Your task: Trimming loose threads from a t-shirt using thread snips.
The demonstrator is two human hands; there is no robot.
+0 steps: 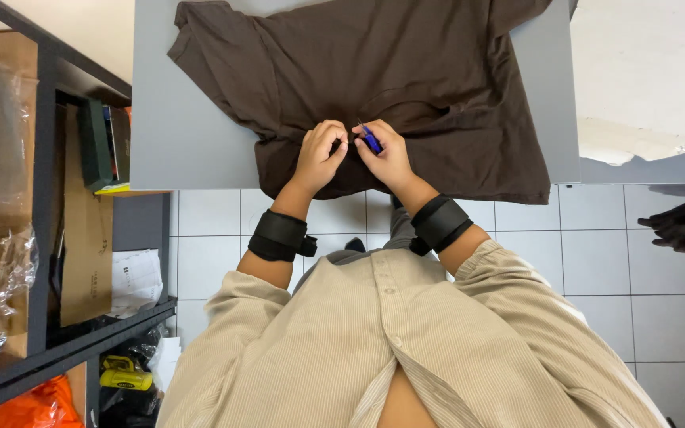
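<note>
- The dark brown cotton T-shirt (406, 79) lies spread on the flat grey table (192, 127), its lower hem hanging over the near edge. That overhang could drag the cloth toward the white tiled floor (596, 254) if either hand tugs too hard.
- The right hand (386, 158) grips a small blue-handled tool (370, 140), its tip against the fabric near the hem. I cannot tell what kind of tool it is; if it is sharp, a slip could nick the cloth or the fingers beside it.
- The left hand (320, 154) is curled, pinching a fold of the shirt just beside the tool. The two hands nearly touch, so a small jerk by one would likely hit the other.
- Both black wrist bands (281, 235) sit just off the table edge, where they might snag the hanging hem.
- The pinched fabric bunches, which may hide the working spot from view.
</note>
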